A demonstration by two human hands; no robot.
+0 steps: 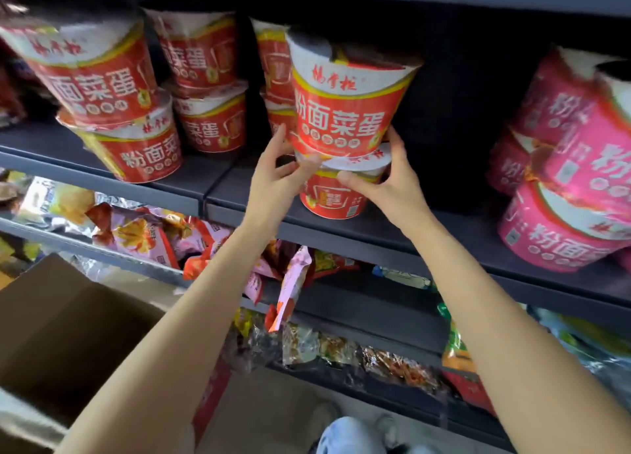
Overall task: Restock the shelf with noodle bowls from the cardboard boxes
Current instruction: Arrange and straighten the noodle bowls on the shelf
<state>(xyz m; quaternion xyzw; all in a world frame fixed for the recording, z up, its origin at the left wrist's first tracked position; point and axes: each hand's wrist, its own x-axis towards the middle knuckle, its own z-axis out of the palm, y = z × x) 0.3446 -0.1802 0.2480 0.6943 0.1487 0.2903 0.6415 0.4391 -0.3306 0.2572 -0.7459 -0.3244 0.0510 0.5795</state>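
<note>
Red noodle bowl (345,112) — between both hands (283,177).

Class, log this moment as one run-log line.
phase: stacking | left hand + right hand: steadying top red bowl on lower red bowl | place: shelf edge | cardboard box: open below

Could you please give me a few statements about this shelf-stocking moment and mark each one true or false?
1. Both hands, the left hand and the right hand, are on the stacked red bowls. True.
2. The upper red bowl sits on a lower red bowl. True.
3. The pink bowls stand to the left of the red ones. False: they stand to the right.
4. The cardboard box rests on the top shelf. False: it is low at the left, below the shelf.
</note>
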